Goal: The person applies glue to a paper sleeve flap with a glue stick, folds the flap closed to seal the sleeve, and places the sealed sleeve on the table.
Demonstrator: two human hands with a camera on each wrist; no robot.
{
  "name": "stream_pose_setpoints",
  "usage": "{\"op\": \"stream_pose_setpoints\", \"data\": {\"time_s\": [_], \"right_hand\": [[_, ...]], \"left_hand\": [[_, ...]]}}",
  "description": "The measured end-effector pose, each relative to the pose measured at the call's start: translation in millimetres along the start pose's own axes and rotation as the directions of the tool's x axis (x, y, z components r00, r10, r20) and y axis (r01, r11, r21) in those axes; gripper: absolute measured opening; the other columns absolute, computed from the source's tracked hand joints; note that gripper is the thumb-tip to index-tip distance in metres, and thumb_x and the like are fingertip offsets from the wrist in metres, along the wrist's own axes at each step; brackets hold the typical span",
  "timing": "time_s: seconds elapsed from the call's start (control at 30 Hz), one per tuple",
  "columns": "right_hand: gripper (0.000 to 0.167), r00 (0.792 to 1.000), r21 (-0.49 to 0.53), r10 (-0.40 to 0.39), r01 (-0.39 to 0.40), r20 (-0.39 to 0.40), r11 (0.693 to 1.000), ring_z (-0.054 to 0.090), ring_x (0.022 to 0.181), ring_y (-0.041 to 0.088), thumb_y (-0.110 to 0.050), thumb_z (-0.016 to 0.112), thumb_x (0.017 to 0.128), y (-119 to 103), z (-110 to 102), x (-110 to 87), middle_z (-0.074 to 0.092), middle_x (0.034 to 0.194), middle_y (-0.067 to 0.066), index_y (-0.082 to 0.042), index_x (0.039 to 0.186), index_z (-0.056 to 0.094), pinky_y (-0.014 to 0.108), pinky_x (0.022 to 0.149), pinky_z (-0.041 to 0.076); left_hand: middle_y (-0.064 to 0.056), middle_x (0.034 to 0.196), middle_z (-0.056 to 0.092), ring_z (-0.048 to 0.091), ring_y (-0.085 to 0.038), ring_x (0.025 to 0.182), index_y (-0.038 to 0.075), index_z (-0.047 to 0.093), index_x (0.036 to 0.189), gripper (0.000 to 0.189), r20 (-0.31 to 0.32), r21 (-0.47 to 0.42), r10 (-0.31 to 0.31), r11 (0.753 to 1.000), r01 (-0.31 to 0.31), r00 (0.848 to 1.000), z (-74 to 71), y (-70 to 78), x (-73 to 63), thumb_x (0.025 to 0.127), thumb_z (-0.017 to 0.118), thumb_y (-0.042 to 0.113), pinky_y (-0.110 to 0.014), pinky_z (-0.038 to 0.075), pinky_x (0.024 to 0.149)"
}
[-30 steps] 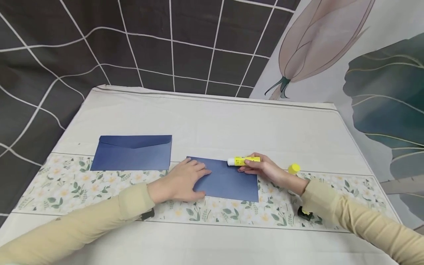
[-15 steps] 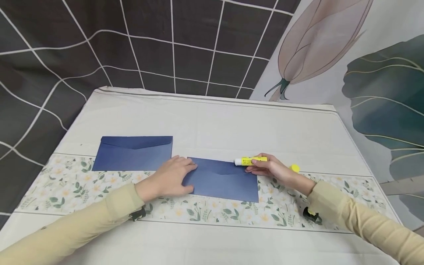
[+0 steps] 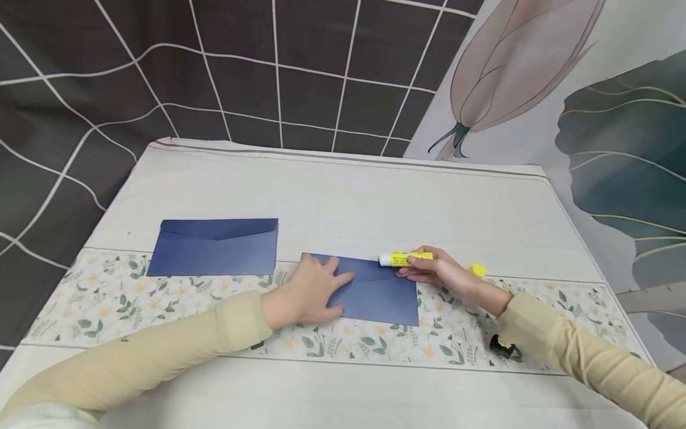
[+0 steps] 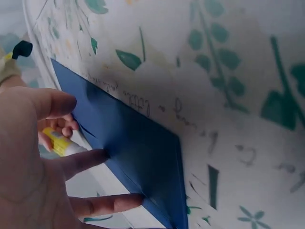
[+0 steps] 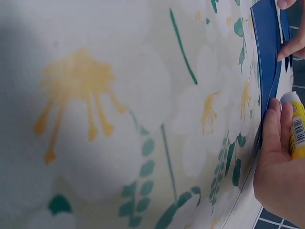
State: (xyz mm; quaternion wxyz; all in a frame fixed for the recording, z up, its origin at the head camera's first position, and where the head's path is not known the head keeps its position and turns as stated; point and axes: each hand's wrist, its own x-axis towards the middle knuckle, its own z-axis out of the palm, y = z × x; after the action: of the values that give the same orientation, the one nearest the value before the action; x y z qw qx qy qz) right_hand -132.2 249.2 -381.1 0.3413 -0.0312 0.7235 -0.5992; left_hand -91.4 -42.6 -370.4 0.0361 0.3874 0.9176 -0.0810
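A dark blue envelope (image 3: 377, 304) lies on the floral band of the tablecloth, its flap folded down. My left hand (image 3: 309, 293) rests on its left part with spread fingers, and in the left wrist view the fingertips touch the envelope (image 4: 138, 138) along the flap side. Between thumb and fingers, my right hand (image 3: 442, 274) holds a yellow glue stick (image 3: 409, 260), white end pointing left, over the envelope's upper right edge. Fingers of that hand lie at the envelope's edge in the right wrist view, beside the glue stick (image 5: 299, 126).
A second blue envelope (image 3: 214, 256) lies to the left, flap at the top. The yellow glue stick cap (image 3: 477, 270) stands just beyond the right wrist. A white tablecloth (image 3: 343, 196) with a flowered strip covers the table, and a dark gridded curtain (image 3: 311, 65) hangs behind.
My left hand slid left toward the envelope's edge, then came back right across it. The right hand shifted slightly right with the glue stick.
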Motion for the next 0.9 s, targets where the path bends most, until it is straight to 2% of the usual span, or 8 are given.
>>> {"op": "stream_pose_setpoints", "data": {"time_s": [0.1, 0.17, 0.27, 0.37, 0.57, 0.77, 0.9], "right_hand": [[0.036, 1.0, -0.018, 0.002, -0.002, -0.011, 1.0, 0.069, 0.099, 0.008, -0.023, 0.051, 0.099, -1, 0, 1.4, 0.072, 0.106, 0.008, 0.005, 0.119, 0.04, 0.025, 0.093, 0.052], [0.037, 1.0, -0.033, -0.001, 0.0, -0.017, 0.999, 0.069, 0.098, 0.008, -0.023, 0.051, 0.099, -2, 1, 3.1, 0.071, 0.106, 0.008, 0.006, 0.12, 0.04, 0.025, 0.092, 0.053], [0.039, 1.0, -0.058, -0.012, 0.01, -0.024, 0.998, 0.068, 0.097, 0.007, -0.023, 0.051, 0.099, -4, 4, 6.5, 0.07, 0.108, 0.009, 0.007, 0.121, 0.039, 0.024, 0.092, 0.053], [0.041, 0.999, -0.069, -0.025, 0.023, -0.028, 0.997, 0.068, 0.097, 0.006, -0.022, 0.051, 0.098, -5, 7, 9.7, 0.069, 0.111, 0.012, 0.008, 0.123, 0.039, 0.024, 0.091, 0.053], [0.038, 0.999, -0.073, -0.04, 0.039, -0.012, 0.997, 0.067, 0.097, 0.003, -0.019, 0.049, 0.099, -5, 12, 12.8, 0.068, 0.114, 0.015, 0.009, 0.122, 0.037, 0.022, 0.089, 0.053], [0.038, 0.997, -0.103, -0.076, 0.076, -0.002, 0.992, 0.067, 0.097, 0.002, -0.019, 0.049, 0.099, -6, 17, 14.8, 0.064, 0.12, 0.022, 0.01, 0.122, 0.039, 0.022, 0.09, 0.053], [0.039, 0.996, -0.114, -0.084, 0.084, 0.003, 0.99, 0.067, 0.099, 0.003, -0.02, 0.049, 0.1, -8, 16, 14.8, 0.06, 0.123, 0.027, 0.01, 0.122, 0.038, 0.023, 0.092, 0.052]], "left_hand": [[-0.005, 0.118, 0.061, 0.063, -0.022, 0.091, 0.013, 0.059, 0.129, 0.06, -0.049, -0.04, 0.057, 0.997, -0.059, 0.997, 0.5, 3.3, 4.4, 0.086, 0.055, 0.053, -0.038, 0.054, 0.08], [-0.005, 0.122, 0.061, 0.061, -0.023, 0.105, 0.008, 0.059, 0.127, 0.059, -0.075, -0.061, 0.106, 0.992, -0.111, 0.991, 1.3, 5.9, 7.4, 0.086, 0.056, 0.05, -0.037, 0.055, 0.085], [-0.005, 0.126, 0.06, 0.061, -0.024, 0.106, 0.006, 0.056, 0.132, 0.062, -0.083, -0.046, 0.147, 0.987, -0.152, 0.986, 2.5, 10.4, 10.8, 0.087, 0.055, 0.049, -0.036, 0.055, 0.084], [-0.004, 0.13, 0.058, 0.061, -0.025, 0.103, 0.009, 0.052, 0.138, 0.066, -0.07, 0.017, 0.152, 0.988, -0.151, 0.986, 3.3, 14.9, 12.4, 0.088, 0.052, 0.052, -0.035, 0.054, 0.081], [-0.001, 0.123, 0.058, 0.062, -0.022, 0.093, 0.014, 0.049, 0.141, 0.068, -0.079, 0.139, 0.13, 0.983, -0.118, 0.988, 8.1, 22.4, 12.2, 0.088, 0.047, 0.057, -0.031, 0.053, 0.08], [-0.001, 0.122, 0.059, 0.062, -0.024, 0.096, 0.014, 0.051, 0.14, 0.069, -0.119, 0.16, 0.095, 0.984, -0.075, 0.988, 11.4, 25.8, 11.5, 0.086, 0.047, 0.057, -0.033, 0.053, 0.084], [0.0, 0.122, 0.058, 0.061, -0.024, 0.094, 0.014, 0.05, 0.14, 0.069, -0.13, 0.16, 0.087, 0.985, -0.066, 0.988, 12.4, 25.6, 12.5, 0.086, 0.047, 0.057, -0.032, 0.053, 0.082]]}}
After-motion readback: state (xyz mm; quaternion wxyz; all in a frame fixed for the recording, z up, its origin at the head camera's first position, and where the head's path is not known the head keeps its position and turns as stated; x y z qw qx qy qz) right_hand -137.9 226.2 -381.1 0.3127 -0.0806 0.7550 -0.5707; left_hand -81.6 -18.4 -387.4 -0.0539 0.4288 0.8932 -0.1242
